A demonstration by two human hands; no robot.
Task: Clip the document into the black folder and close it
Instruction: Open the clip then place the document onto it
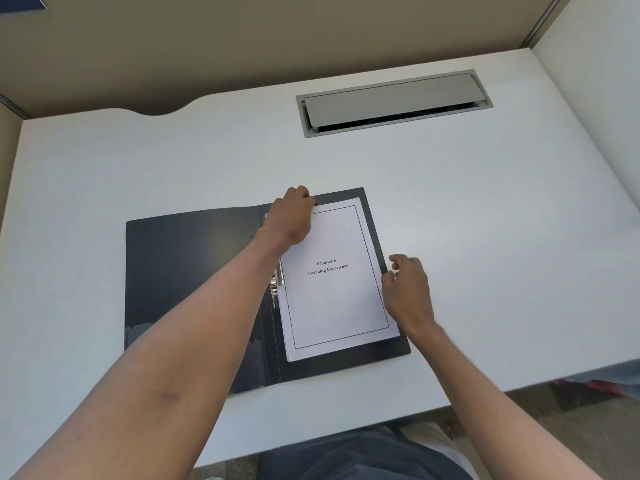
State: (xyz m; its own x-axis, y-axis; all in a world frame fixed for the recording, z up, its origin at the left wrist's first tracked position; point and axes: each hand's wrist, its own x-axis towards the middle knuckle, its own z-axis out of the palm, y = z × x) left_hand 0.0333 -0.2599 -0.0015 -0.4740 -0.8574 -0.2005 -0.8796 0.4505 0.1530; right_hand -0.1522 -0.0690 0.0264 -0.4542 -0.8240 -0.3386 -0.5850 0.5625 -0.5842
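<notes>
The black folder (188,271) lies open and flat on the white desk. A white document (334,292), its cover reading "Chapter 6 Learning Experience", rests on the folder's right half. A metal clip (276,284) shows at the spine, beside the document's left edge, partly hidden by my forearm. My left hand (291,220) presses down on the document's top left corner, fingers curled over the far edge. My right hand (408,289) sits at the document's right edge, fingers loosely bent and touching the edge of the paper and folder; it holds nothing.
The white desk (485,254) has a grey cable hatch (394,102) set in it at the back. Beige partition walls stand behind and at the sides. The desk's front edge runs just below the folder.
</notes>
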